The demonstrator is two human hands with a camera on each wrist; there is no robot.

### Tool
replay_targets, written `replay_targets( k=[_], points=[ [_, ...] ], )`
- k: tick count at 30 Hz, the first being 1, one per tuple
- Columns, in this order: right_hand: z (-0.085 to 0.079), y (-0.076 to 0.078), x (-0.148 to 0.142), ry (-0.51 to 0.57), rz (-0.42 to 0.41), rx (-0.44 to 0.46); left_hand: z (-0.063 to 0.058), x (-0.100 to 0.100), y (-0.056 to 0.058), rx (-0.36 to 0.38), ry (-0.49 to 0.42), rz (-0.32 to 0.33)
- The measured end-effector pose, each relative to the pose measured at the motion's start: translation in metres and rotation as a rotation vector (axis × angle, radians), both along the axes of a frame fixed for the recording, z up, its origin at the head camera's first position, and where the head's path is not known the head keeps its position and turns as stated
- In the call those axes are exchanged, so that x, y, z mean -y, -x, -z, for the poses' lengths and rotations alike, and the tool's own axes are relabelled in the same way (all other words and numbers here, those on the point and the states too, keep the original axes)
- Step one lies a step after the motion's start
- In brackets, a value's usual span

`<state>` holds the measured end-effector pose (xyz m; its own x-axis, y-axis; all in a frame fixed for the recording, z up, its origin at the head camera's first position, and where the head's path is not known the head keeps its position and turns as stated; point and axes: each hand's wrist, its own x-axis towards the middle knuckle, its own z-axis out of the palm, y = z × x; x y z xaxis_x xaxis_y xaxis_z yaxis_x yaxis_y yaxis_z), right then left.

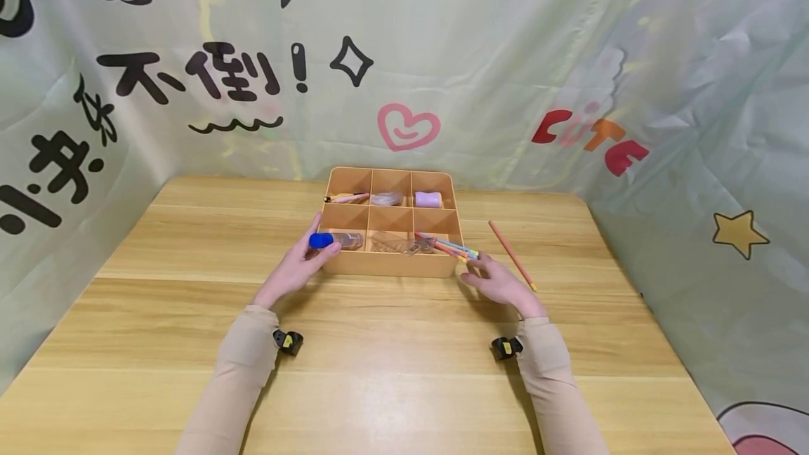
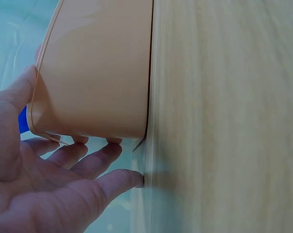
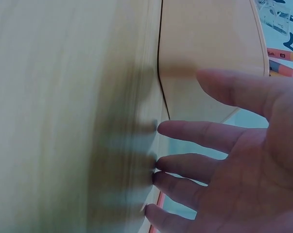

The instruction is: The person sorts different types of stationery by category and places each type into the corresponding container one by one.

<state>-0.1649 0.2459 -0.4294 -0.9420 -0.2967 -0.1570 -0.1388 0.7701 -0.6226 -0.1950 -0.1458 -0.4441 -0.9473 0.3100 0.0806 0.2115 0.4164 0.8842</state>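
Observation:
A tan six-compartment organizer box (image 1: 388, 265) stands on the table. My left hand (image 1: 296, 264) holds its front left corner, the thumb by the front rim and the other fingers along the left side. Beside the front right corner is my right hand (image 1: 499, 282), its fingers spread and apart from the box in the right wrist view. A blue-capped bottle (image 1: 346, 240) lies in the front left compartment. Clear plastic items (image 1: 392, 243) occupy the front middle one. Several colored pens (image 1: 447, 246) lean over the front right rim, near the right hand.
In the back row lie pencil-like sticks (image 1: 347, 198), a clear item (image 1: 387, 199) and a purple spool (image 1: 428, 199). A red stick with a yellow end (image 1: 510, 253) lies on the table (image 1: 392, 364) right of the box. A printed cloth (image 1: 493, 34) hangs behind.

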Motion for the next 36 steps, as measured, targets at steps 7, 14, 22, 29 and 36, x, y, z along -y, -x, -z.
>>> replay_targets(
  k=[7, 14, 22, 29, 36],
  points=[
    [-0.001, -0.001, 0.0, -0.012, 0.001, -0.013, 0.001, 0.0, 0.001, 0.011, -0.001, 0.002],
    [-0.002, -0.001, 0.001, -0.027, -0.004, -0.016, -0.006, -0.001, -0.002, 0.022, 0.006, 0.01],
    [-0.003, 0.0, 0.0, -0.026, -0.021, -0.036, -0.028, -0.005, -0.014, 0.029, 0.01, 0.019],
    [-0.003, 0.0, -0.001, -0.011, -0.028, -0.013, 0.002, 0.001, 0.002, 0.002, 0.016, 0.002],
    [-0.002, 0.0, -0.002, 0.009, -0.022, -0.063, 0.002, 0.001, 0.002, 0.009, 0.012, 0.004]
  ],
)
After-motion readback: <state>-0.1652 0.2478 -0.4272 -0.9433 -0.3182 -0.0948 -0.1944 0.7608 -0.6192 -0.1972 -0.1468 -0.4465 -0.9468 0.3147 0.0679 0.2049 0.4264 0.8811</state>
